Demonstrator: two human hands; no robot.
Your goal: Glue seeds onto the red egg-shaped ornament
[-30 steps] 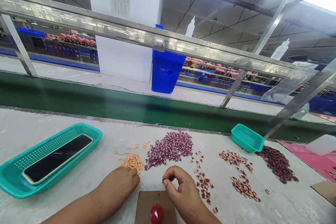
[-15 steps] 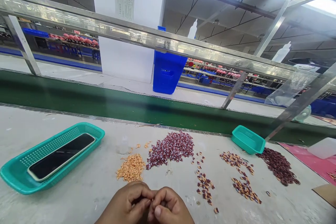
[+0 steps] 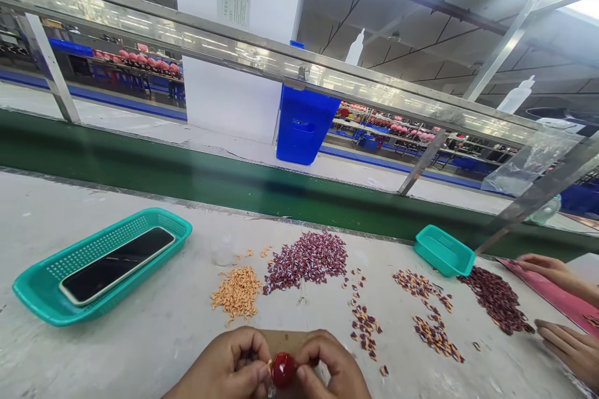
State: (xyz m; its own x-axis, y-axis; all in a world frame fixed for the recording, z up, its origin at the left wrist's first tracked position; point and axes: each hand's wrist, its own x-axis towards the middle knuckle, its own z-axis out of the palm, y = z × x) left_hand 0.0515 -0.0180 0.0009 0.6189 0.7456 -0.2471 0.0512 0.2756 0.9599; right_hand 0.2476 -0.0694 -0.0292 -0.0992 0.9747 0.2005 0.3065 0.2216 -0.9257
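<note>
Pinching a glossy red ball [image 3: 283, 370] from both sides, the left hand [image 3: 224, 366] and right hand [image 3: 331, 369] press their fingers together on it, and a tiny orange piece [image 3: 270, 363] sits at its left edge. The ball shows no clear long axis, and neither hand is nearer. A brown cardboard sheet [image 3: 281, 341] lies just behind the ball, a heap of maroon pieces [image 3: 306, 262] well ahead, and a heap of orange pieces [image 3: 236, 294] ahead-left. Farther left is a teal basket [image 3: 32, 290] holding a phone [image 3: 116, 265]; far right are a co-worker's hands [image 3: 547, 267].
</note>
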